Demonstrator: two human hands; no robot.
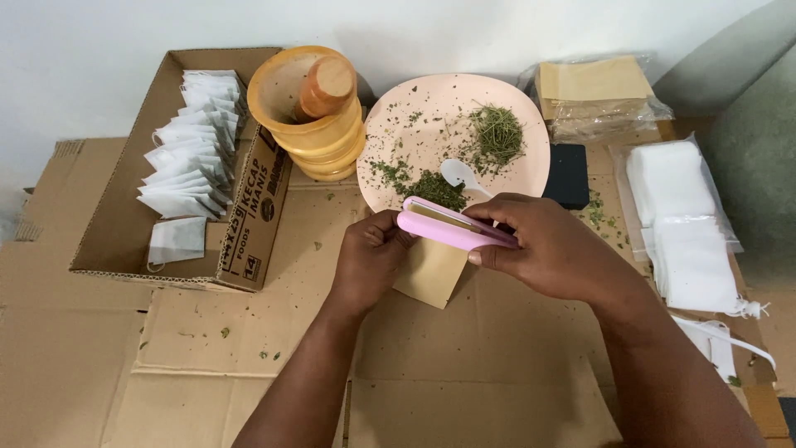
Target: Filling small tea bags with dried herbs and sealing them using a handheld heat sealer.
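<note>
At centre frame, over flattened cardboard (464,390), a pink clamp-style sealer (456,225) sits closed across the top edge of a tan paper pouch (431,274). Right hand (547,249) wraps the sealer from above, fingers and thumb pressing the two arms together, so it's clenched on the tool. Left hand (371,257) is curled at the sealer's left end, against the pouch's left edge; fingertips are tucked under, so can't tell whether it's pinching the pouch or just steadying the tool. Pouch top is hidden inside the sealer, and its right side is hidden behind the right hand; only the lower part shows. Just behind the hands: a peach plate (414,99) with loose dried green herbs (496,133), plus a white plastic spoon (458,173) whose handle is covered by the right hand. Left of the plate: yellow mortar (290,124) with a wooden pestle (325,85) leaning inside. Far left: open cardboard box (166,257) holding rows of small white sachets (191,149). Right of the plate: a dark block (568,174), identity unclear. Behind it: a clear bag of tan pouches (593,91). Right edge: stacks of white bags in plastic (684,216), partly cut off.
</note>
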